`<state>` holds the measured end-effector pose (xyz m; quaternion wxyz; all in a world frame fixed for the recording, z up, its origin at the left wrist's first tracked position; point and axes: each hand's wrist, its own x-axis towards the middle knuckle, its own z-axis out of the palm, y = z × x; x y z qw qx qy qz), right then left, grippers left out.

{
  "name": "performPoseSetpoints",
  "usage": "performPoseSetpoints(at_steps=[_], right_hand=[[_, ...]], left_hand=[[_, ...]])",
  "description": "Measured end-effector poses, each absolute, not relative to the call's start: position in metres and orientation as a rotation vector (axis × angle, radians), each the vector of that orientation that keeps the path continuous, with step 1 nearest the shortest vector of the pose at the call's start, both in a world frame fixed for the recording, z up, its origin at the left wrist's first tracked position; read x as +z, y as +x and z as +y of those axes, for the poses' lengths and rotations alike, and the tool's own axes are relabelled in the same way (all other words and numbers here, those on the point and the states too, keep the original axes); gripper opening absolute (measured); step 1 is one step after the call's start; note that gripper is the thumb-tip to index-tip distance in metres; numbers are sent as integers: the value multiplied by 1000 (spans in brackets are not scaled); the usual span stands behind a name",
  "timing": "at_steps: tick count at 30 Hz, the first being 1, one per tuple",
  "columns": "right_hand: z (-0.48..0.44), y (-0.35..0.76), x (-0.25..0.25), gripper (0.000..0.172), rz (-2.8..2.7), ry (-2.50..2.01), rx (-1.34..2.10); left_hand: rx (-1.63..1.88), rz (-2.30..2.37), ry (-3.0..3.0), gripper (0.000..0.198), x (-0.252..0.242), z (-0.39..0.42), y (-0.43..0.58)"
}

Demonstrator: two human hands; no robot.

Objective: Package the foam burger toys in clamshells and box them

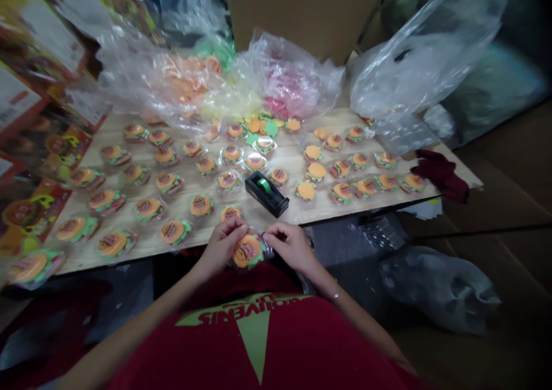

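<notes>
A toy burger in clear plastic packaging is held in front of my body, just off the table's front edge. My left hand grips its left side between thumb and fingers. At its right side my right hand is closed, thumb and index finger pinching the clear plastic edge; whether a bit of tape is there too I cannot make out. Beyond my hands stands a black tape dispenser with a green roll. Another packaged burger lies just past my left fingertips.
Rows of packaged burgers cover the wooden table. Unwrapped burger pieces lie right of the dispenser. Plastic bags of orange pieces and pink pieces stand behind. Printed boxes are at left, a dark red cloth at right.
</notes>
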<state>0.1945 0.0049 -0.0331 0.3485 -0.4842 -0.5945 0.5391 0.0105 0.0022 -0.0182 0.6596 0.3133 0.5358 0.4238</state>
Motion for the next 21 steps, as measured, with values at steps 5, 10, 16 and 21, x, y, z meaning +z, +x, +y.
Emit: performPoseSetpoints(at_steps=[5,10,16,21], right_hand=[[16,185,-40,13,-1270,-1040,1806],[28,184,-24,14,-1603,-980,1594],[105,204,-23,21,-1545,-1155,1531],[212,228,-41,23,-1317,-1589,964]], left_hand=[[969,1197,687,30,-11,7,12],[983,1195,693,32,-9,22,14],[1031,1245,654,59,-12,55,7],[1087,1328,669,67,-31,56,-18]])
